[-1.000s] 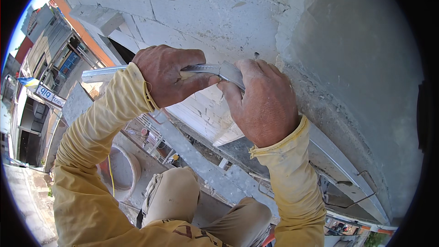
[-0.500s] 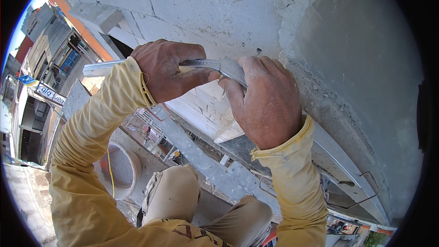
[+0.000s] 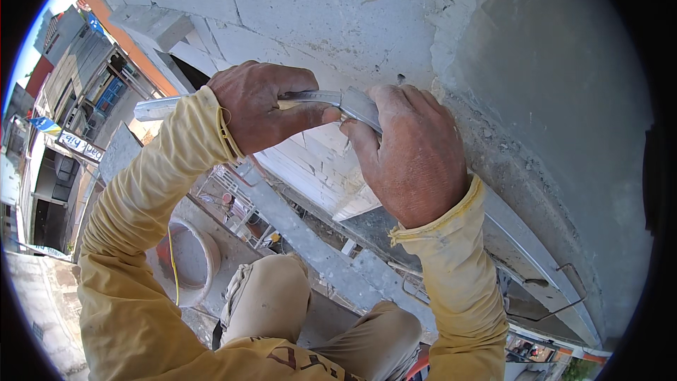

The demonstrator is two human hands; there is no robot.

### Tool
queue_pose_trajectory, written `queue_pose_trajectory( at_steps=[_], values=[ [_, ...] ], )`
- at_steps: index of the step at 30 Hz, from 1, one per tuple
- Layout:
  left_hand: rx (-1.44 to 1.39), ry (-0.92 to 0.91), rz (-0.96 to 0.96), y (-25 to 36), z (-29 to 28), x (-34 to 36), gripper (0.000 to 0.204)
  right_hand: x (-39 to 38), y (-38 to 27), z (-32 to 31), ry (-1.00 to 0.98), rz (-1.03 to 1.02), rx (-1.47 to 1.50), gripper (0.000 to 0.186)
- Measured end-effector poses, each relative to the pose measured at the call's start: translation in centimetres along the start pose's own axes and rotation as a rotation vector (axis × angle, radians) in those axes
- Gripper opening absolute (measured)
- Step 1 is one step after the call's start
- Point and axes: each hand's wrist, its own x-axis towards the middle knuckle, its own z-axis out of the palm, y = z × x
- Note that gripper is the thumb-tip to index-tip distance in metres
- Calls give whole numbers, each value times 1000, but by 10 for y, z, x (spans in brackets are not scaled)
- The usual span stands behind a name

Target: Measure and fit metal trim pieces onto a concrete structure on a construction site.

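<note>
A thin metal channel (image 3: 363,110), silvery with a visible joint or kink, lies across both hands in front of the block wall. My left hand (image 3: 264,108) is closed around it, thumb below and fingers above, just left of the kink. The left end of the channel sticks out past my wrist. Just right of the kink my right hand (image 3: 419,155) grips the channel, with the thumb underneath and the fingers over the top. The two thumb tips are close together. My right palm is hidden.
Pale block wall (image 3: 324,14) meets smooth grey plaster (image 3: 557,99) on the right. A long metal straightedge (image 3: 525,247) runs along the plaster's lower edge, beside a bent wire rod (image 3: 564,307). Below are a mortar bucket (image 3: 189,261), a plank (image 3: 296,222) and a drop to the street.
My hands keep the same grip on the metal channel. Its left end and the background have shifted very slightly in view.
</note>
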Motion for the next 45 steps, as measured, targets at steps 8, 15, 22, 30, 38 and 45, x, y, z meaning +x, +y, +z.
queue_pose_trajectory(
  at_steps=[8, 15, 22, 30, 38, 45],
  values=[
    [-63, 14, 121, -11, 2, 4, 52, -1, 0, -1, -23, 14, 3, 25],
    [-4, -24, 86, -2, -4, 6, 51, -2, 1, 0, 10, 2, 12, 23],
    [-34, -43, 33, -3, -3, 7, 52, -2, 3, 2, 21, -8, 42, 31],
    [8, -15, 62, -2, -2, 6, 48, -2, 3, 1, 5, -8, 34, 32],
    [-180, 38, 248, -46, 25, 13, 45, -3, 4, -1, -27, 26, 29, 22],
    [-291, 256, 527, -73, 59, 3, 41, -2, 1, -1, -28, 64, 57, 23]
  ],
)
